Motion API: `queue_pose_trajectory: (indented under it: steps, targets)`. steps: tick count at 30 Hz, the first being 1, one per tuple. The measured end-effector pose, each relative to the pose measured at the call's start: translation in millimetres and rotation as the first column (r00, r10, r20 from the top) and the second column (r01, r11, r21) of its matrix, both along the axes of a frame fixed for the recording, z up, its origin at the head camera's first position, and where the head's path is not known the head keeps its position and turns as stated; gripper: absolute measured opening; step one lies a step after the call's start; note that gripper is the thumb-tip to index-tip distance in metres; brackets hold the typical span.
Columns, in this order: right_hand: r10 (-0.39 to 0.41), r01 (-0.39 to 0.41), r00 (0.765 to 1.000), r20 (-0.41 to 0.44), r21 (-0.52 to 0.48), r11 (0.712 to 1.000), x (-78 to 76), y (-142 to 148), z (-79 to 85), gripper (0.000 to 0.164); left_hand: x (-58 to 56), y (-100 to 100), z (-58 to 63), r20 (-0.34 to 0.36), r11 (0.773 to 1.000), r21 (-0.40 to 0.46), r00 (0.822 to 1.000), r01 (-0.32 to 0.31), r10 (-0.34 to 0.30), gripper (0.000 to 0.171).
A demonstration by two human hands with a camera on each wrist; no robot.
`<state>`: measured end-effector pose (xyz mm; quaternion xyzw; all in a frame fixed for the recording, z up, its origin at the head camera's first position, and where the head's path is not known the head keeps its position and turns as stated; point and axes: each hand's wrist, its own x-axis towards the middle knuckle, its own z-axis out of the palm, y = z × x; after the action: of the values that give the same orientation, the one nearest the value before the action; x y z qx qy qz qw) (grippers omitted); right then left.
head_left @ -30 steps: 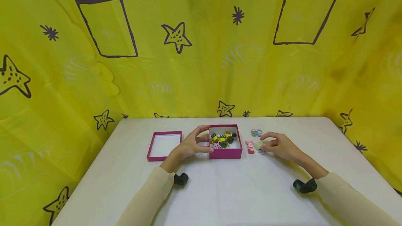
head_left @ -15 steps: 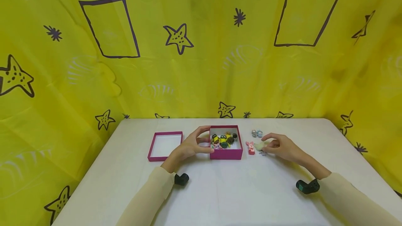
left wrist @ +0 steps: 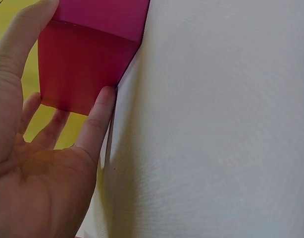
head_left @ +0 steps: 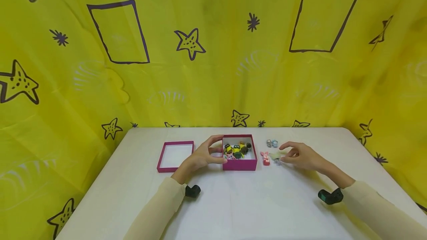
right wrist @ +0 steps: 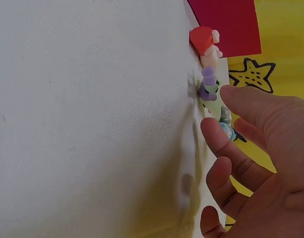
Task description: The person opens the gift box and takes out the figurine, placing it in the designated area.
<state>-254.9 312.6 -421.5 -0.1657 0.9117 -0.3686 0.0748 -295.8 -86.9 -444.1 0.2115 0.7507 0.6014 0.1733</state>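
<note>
My left hand (head_left: 200,155) grips the left side of a magenta box (head_left: 239,165), thumb at the front and fingers toward the back. In the left wrist view, fingers touch the box's end wall (left wrist: 82,64). Several small toy figurines (head_left: 236,149), mostly yellow and dark, lie inside the box. My right hand (head_left: 301,155) hovers beside a pale green and lilac figurine (head_left: 275,156), thumb and forefinger apart at its right side. A pink rabbit-like figurine (head_left: 265,159) lies between that one and the box. In the right wrist view, the thumb tip is close to the lilac part (right wrist: 208,82); contact is unclear.
The shallow magenta lid (head_left: 158,161), white inside, lies left of the box. Two tiny grey-blue figurines (head_left: 275,143) stand behind the pale green one. A white-covered table (head_left: 247,206) meets a yellow patterned curtain (head_left: 213,84) at the back.
My right hand has drawn slightly right, and its thumb and forefinger now leave more of the pale green figurine visible. My left hand keeps its hold on the box. The head view has tilted slightly.
</note>
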Motion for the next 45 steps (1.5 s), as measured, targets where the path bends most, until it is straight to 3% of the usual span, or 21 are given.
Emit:
queue_pose_trajectory:
  steps: [11,17,31,45]
  targets:
    - [0.033,-0.033,0.999,0.01,-0.005,0.999,0.1,-1.2,7.4,0.043,0.7,-0.5,-0.3,-0.02,1.0,-0.004,1.0,0.01,-0.011,0.089]
    - [0.082,-0.079,0.996,-0.046,0.05,0.996,-1.9,-0.8,14.3,0.047,0.5,-1.3,-0.3,-0.015,1.0,-0.01,1.0,0.007,-0.008,0.09]
    - [0.177,-0.171,0.98,-0.092,0.068,0.983,-7.0,-3.6,45.6,0.064,1.3,-0.5,-0.2,-0.014,1.0,0.002,1.0,-0.002,0.002,0.088]
    - [0.238,-0.233,0.966,-0.103,0.059,0.971,-9.8,-21.0,65.4,0.06,1.2,-1.1,-0.4,-0.007,1.0,0.002,1.0,0.001,-0.001,0.089]
